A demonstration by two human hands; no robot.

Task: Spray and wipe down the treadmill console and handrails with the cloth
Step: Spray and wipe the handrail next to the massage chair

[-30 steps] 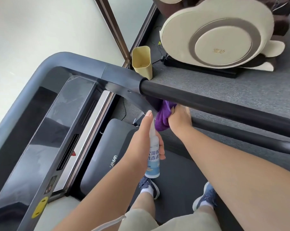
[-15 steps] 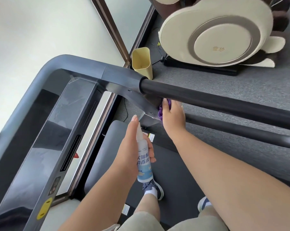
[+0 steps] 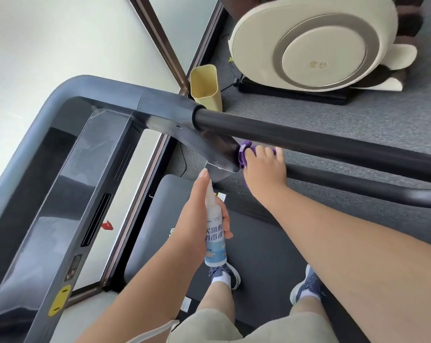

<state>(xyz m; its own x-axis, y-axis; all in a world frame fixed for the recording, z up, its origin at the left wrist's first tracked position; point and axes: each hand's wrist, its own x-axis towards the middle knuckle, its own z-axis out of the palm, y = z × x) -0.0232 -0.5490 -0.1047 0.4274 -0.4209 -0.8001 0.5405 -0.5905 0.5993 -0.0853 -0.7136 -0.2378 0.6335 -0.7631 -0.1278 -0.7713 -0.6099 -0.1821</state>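
- The purple cloth (image 3: 244,154) sits bunched against the gray bracket (image 3: 209,147) of the treadmill, just under the black handrail (image 3: 308,139).
- The right hand (image 3: 265,169) presses on the cloth with its fingers curled over it, so most of the cloth is hidden.
- The left hand (image 3: 197,219) is wrapped tight around a white spray bottle (image 3: 215,233) with a blue label. The bottle stands almost upright, and one finger lies along its thin top.
- The spray bottle is just below the bracket and close beside the right hand, not touching it.
- The treadmill console (image 3: 68,194) is dark and shiny and lies to the left of both arms.
- A lower black rail (image 3: 358,184) runs under the handrail.
- The person stands on the treadmill belt (image 3: 259,243) in blue shoes (image 3: 228,273) and white socks.
- A yellow bin (image 3: 205,87) stands on the gray floor behind the handrail, next to a big cream massage chair (image 3: 321,43).
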